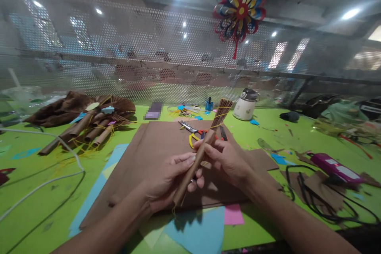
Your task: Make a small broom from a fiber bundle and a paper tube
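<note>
Both my hands hold a brown folded paper fan with a rolled handle [190,172], tilted with its upper end to the right. My left hand [175,172] is closed round the lower part of the handle. Higher up, the thumb and fingers of my right hand [228,156] grip the handle just below the pleats. The closed pleated head [222,113] is wrapped with yellow thread. Beneath my hands lie large brown paper sheets [143,154]. Scissors with yellow handles [194,139] and a tool with orange grips rest on the sheets behind the fan, partly hidden.
Several finished brown fans [89,127] lie on the left of the green table [35,190]. A white cable [71,149] crosses there. At the back stand a white jug [244,107] and a small blue bottle [209,104]. A magenta power strip [335,166] with black cord lies right.
</note>
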### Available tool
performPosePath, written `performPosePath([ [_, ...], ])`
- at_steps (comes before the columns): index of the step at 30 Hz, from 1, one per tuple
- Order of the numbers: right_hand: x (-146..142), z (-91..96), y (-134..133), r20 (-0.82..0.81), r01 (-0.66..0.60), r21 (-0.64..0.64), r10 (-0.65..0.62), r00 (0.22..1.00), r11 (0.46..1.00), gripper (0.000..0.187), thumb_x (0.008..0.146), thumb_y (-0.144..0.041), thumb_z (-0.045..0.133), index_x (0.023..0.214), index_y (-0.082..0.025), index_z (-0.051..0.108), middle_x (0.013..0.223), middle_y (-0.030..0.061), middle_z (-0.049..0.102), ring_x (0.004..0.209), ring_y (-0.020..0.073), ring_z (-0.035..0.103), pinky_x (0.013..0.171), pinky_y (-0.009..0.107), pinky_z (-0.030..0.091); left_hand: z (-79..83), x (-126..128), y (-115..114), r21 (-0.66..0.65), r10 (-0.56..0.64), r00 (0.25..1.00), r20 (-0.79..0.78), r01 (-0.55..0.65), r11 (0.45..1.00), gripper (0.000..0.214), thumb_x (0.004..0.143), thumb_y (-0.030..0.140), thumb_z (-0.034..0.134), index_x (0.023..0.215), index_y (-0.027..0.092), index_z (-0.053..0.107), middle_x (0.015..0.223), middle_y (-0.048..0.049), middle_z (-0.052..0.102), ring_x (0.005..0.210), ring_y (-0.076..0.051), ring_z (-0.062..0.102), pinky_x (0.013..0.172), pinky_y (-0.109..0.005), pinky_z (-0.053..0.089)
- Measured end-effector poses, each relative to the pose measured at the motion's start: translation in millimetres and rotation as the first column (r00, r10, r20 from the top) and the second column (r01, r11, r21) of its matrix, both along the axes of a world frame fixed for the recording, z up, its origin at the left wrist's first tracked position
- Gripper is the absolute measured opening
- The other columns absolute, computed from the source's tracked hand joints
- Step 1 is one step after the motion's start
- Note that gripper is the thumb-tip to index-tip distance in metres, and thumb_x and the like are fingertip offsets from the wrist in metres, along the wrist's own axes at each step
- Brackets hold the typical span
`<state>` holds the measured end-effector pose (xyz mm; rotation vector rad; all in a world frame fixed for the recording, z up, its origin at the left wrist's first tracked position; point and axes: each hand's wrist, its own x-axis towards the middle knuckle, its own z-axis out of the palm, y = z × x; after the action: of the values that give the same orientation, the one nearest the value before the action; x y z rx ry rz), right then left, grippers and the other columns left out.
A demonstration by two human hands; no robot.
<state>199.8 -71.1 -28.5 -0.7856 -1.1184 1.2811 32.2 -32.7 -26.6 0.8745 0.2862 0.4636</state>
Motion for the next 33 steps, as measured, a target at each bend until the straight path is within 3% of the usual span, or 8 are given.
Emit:
performPosePath([
  [3,-4.6,-5.8,1.9,-0.001,0.050,-0.003,-0.050,0.999,0.999,0.024,0.074,-0.036,0.072,0.088,-0.016,0.070,0.078,0.0033,0.066,0.072,0.0129,0.061,0.071,0.027,0.051,0.7,1.4,-0.3,-0.004,0.023,1.000,-0.013,-0.023,1.000,0.020,0.091,0.018,0.047,0.093,0.007,0.064,0.071,-0.0053,0.058,0.058,-0.009,0.060,0.047,-0.012,0.044],
  [6,-11.2,-12.8,3.4,-0.022,0.049,0.001,-0.049,0.999,0.999,0.026,0.074,-0.037,0.072,0.088,-0.016,0.067,0.071,0.0017,0.064,0.058,0.0111,0.060,0.055,0.024,0.053,0.7,2.8,-0.9,0.007,0.043,0.999,-0.002,-0.043,0.999,0.021,0.091,0.017,0.045,0.090,0.007,0.063,0.071,-0.0052,0.058,0.056,-0.008,0.059,0.046,-0.012,0.044],
  [9,-15.9,-20.7,4.9,-0.046,0.024,-0.002,-0.024,0.999,1.000,0.028,0.077,-0.039,0.069,0.092,-0.015,0.063,0.061,-0.0008,0.061,0.046,0.0093,0.056,0.041,0.020,0.049,1.2,3.7,-1.8,0.018,0.064,0.998,-0.004,-0.064,0.998,0.022,0.092,0.016,0.044,0.088,0.007,0.063,0.071,-0.0053,0.058,0.056,-0.008,0.059,0.046,-0.012,0.045],
  [12,-17.9,-26.1,5.8,-0.059,0.024,-0.009,-0.024,0.998,1.000,0.029,0.080,-0.039,0.066,0.096,-0.016,0.062,0.058,-0.0022,0.059,0.041,0.0077,0.054,0.037,0.017,0.046,2.2,4.5,-2.9,0.021,0.087,0.996,-0.021,-0.086,0.996,0.022,0.092,0.015,0.043,0.091,0.008,0.063,0.071,-0.0055,0.059,0.057,-0.009,0.061,0.047,-0.012,0.046],
  [18,-19.0,-26.7,3.4,0.064,0.126,0.025,-0.127,0.990,0.992,0.031,0.075,-0.039,0.071,0.094,-0.015,0.064,0.057,-0.0030,0.058,0.042,0.0043,0.052,0.038,0.012,0.041,5.5,5.0,-4.8,0.039,0.104,0.993,-0.057,-0.101,0.994,0.022,0.092,0.016,0.043,0.093,0.007,0.063,0.071,-0.0069,0.062,0.056,-0.007,0.060,0.048,-0.011,0.045],
  [27,-14.1,-25.1,2.7,0.200,0.076,0.003,-0.075,0.977,0.997,0.048,0.070,-0.046,0.072,0.105,-0.016,0.060,0.071,0.0002,0.061,0.049,0.0086,0.054,0.041,0.019,0.046,3.0,3.6,-5.1,0.073,0.097,0.983,-0.155,-0.086,0.994,0.021,0.092,0.023,0.045,0.098,0.009,0.059,0.065,-0.0068,0.064,0.044,-0.005,0.053,0.040,-0.010,0.038],
  [33,-16.0,-26.8,3.0,0.244,0.058,0.014,-0.059,0.968,0.998,0.062,0.066,-0.053,0.073,0.114,-0.016,0.056,0.080,0.0032,0.064,0.061,0.0131,0.059,0.058,0.026,0.051,-1.3,4.0,-4.1,0.111,0.086,0.977,-0.197,-0.065,0.992,0.025,0.092,0.032,0.044,0.096,0.012,0.058,0.060,-0.0035,0.062,0.035,-0.005,0.048,0.031,-0.012,0.030],
])
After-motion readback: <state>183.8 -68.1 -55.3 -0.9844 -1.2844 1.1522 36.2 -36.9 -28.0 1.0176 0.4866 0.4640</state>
